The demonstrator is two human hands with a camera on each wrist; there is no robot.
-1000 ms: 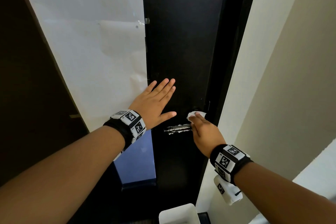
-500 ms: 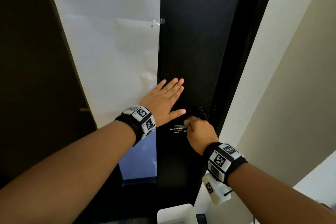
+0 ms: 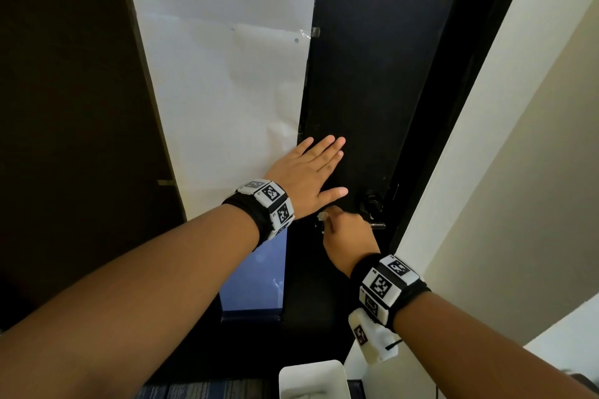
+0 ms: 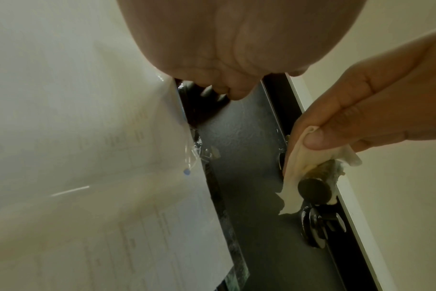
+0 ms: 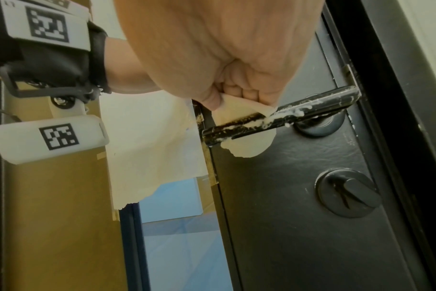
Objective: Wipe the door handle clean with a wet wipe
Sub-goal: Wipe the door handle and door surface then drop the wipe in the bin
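A dark lever door handle point(image 5: 311, 110) streaked with white residue sticks out from the black door point(image 3: 356, 91). My right hand point(image 3: 348, 236) grips a white wet wipe point(image 5: 247, 145) wrapped over the handle near its free end point(image 4: 314, 190); thumb and fingers pinch the wipe point(image 4: 296, 157) round the bar. In the head view only a scrap of wipe point(image 3: 322, 216) and the handle's base end point(image 3: 377, 225) show beside the hand. My left hand point(image 3: 311, 172) lies flat on the door above the handle, fingers straight.
A thumb-turn lock point(image 5: 349, 193) sits below the handle. White paper point(image 3: 227, 74) covers the panel left of the door. A pale wall point(image 3: 502, 139) stands to the right. A white bin point(image 3: 312, 379) is on the floor below.
My right hand has slid left along the handle towards its free end, curling over the wipe. The left hand stays flat on the door. The camera view has shifted left.
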